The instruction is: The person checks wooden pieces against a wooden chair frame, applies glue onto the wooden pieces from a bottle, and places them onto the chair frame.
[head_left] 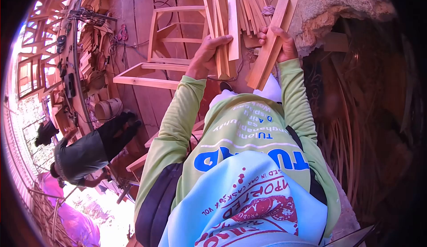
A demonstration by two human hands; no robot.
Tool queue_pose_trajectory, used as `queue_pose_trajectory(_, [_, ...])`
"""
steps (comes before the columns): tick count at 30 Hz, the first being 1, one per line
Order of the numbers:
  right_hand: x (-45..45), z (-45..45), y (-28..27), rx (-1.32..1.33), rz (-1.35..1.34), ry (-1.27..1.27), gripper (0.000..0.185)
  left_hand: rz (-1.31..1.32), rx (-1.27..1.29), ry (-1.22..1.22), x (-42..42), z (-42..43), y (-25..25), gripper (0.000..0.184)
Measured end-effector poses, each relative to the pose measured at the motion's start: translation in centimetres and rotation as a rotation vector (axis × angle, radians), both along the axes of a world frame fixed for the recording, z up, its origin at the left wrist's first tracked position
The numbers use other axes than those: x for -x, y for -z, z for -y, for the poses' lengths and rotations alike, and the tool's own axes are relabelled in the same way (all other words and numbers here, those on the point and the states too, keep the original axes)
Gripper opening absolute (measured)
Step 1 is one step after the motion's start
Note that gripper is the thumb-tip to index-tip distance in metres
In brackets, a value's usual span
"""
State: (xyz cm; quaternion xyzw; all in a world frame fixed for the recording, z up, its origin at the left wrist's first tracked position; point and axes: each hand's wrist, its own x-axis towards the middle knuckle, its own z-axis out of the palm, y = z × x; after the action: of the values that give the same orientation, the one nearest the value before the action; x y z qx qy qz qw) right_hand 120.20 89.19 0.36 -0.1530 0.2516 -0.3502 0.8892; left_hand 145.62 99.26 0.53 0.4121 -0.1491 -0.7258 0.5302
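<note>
Several light wooden strips point(220, 20) stand in a loose bundle, fanned apart at their far ends, with my left hand point(208, 53) closed around their lower part. To the right, my right hand point(285, 44) grips wooden pieces point(269, 51) lying side by side and slanting down to the left. The two bundles are apart, held in front of my body. Beyond them, between my hands, a pile of thin wood strips point(250, 7) rests on the ground. A wooden chair frame point(178, 9) is just left of my left hand.
Another person point(82, 156) in dark clothes bends over at the left. Stacked wood pieces point(89, 53), cables and stacked chair frames point(33, 71) stand at the far left. A rough stone block point(329, 7) is at the upper right, above a dark area with long thin strips point(344, 149).
</note>
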Motion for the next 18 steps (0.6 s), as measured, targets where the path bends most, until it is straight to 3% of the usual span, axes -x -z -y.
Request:
queue_pose_trajectory(5, [-0.6, 0.0, 0.8, 0.184, -0.051, -0.006, 0.032, 0.142, 0.032, -0.031, 0.4, -0.1, -0.5, 0.039])
queue_pose_trajectory(10, [-1.1, 0.1, 0.7, 0.09, 0.048, -0.033, 0.029, 0.05, 0.023, -0.05, 0.5, -0.7, -1.9, 0.05])
queue_pose_trajectory(13, [-1.6, 0.1, 0.7, 0.078, -0.036, 0.024, 0.031, 0.016, 0.041, -0.026, 0.1, -0.9, -1.3, 0.051])
queue_pose_trajectory(18, [-1.5, 0.5, 1.4, 0.034, -0.126, 0.08, 0.036, 0.202, 0.108, -0.04, 0.5, -0.9, -0.9, 0.054])
